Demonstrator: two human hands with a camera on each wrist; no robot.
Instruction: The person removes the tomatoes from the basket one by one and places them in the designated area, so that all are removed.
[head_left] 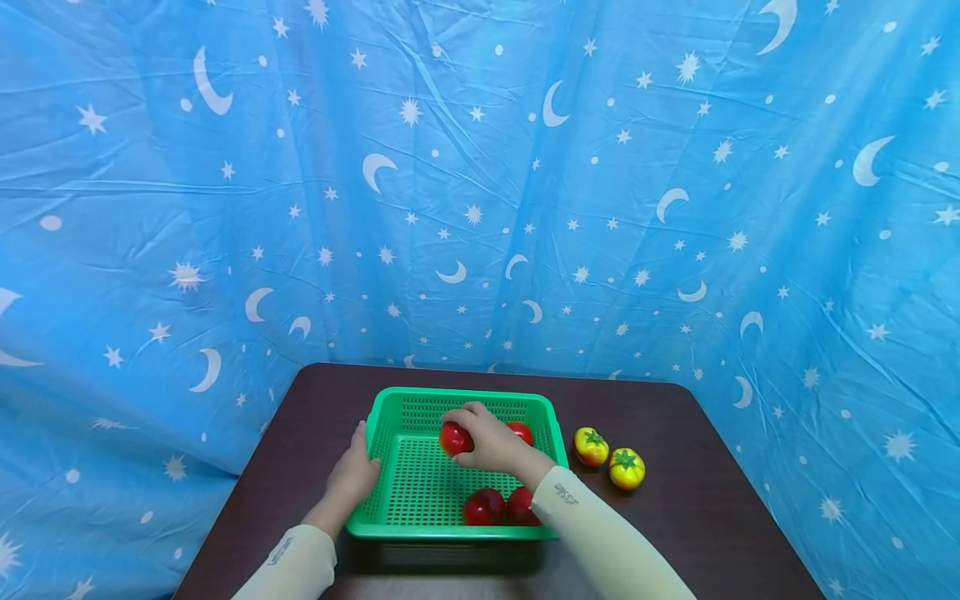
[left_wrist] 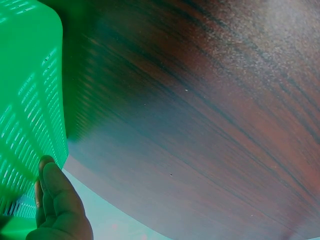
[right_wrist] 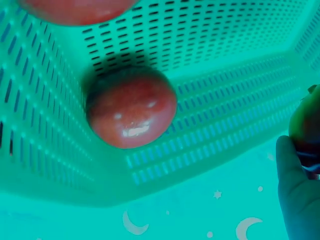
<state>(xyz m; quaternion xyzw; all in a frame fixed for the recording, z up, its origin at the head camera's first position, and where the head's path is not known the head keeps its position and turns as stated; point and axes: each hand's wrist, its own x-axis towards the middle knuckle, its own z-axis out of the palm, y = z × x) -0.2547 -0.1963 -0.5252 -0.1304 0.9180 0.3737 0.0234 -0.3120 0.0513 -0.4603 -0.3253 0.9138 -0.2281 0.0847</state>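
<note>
1. Just below centre in the head view, over the green basket (head_left: 427,532), my right hand (head_left: 487,448) is clamped, thumb and fingers, on a red fruit (head_left: 454,438). Its skin looks glossy; too light a pinch could let it slip and roll across the basket floor.
2. Lower, right of centre, a dark red fruit (head_left: 482,507) sits beside its neighbour (head_left: 521,505); a drop could knock either. My right sleeve (head_left: 615,533) crosses that corner, so a low forearm might catch the rim.
3. Left of centre, my left hand (head_left: 354,473) rests along the basket's side, fingers straight, not wrapped round, so a bump could shift the basket.
4. Further right, a yellow-red fruit (head_left: 591,447) and its twin (head_left: 627,468) could roll if my arm brushed them.
5. My right hand partly hides the far red fruit (head_left: 521,432); my sleeve overlaps the neighbour. I cannot tell whether the held one touches anything beneath. The right wrist view cuts it off, dim, at the right edge; the left wrist view crops the basket at left.
</note>
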